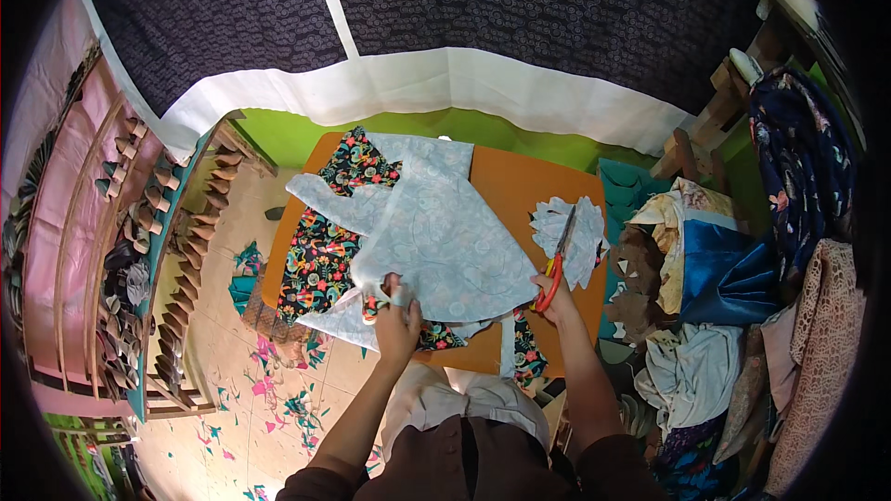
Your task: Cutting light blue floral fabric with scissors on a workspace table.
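Note:
My right hand is closed round the red and yellow handles of a pair of scissors. Their blades point away from me, over a pale, jagged-edged bundle of fabric pieces on the right of the table. With closed fingers, my left hand grips the near-left edge of a large fabric piece, whose pale blue-grey reverse side faces up. Beneath and beside it lies black cloth with a bright floral print. A white strip and more printed cloth hang over the near edge.
The cloth lies on an orange-brown table. Shoe forms line a rack on the left. Teal and pink scraps litter the tiled floor. Folded fabrics, including shiny blue cloth, are piled at the right. A dark patterned curtain hangs beyond.

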A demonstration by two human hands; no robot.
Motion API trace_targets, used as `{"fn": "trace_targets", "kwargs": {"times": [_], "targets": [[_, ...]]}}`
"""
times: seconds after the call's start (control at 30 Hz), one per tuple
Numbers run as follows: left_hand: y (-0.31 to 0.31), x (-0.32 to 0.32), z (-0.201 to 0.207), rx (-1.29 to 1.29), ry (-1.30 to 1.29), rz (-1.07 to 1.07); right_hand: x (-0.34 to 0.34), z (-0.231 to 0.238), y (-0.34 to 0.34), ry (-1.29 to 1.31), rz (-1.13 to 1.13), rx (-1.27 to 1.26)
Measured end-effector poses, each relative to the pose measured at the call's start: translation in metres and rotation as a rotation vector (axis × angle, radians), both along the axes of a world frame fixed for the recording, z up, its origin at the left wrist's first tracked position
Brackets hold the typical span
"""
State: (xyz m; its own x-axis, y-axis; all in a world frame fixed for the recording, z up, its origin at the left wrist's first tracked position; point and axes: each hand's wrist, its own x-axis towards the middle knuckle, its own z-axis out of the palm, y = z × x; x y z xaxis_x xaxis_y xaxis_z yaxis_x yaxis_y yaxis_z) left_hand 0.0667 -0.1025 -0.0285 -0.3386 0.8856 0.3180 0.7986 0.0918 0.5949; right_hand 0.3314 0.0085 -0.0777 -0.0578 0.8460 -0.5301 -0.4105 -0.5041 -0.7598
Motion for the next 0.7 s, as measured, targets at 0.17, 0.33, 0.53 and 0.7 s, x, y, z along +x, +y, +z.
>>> {"fn": "trace_targets", "kwargs": {"times": [0.17,0.33,0.53,0.7], "targets": [[-0.024,0.013,-0.012,-0.113,0.054,-0.256,-0.002,0.023,-0.007,0.026,0.158,-0.222],[-0.042,0.025,-0.032,-0.290,0.188,-0.285,-0.006,0.023,-0.019,0.055,0.251,-0.164],[-0.060,0.026,0.004,-0.184,0.167,-0.274,-0.014,0.037,-0.037,-0.088,0.307,-0.173],[-0.044,0.013,0.010,0.046,0.250,-0.292,-0.015,0.039,-0.060,-0.134,0.431,-0.034]]}}
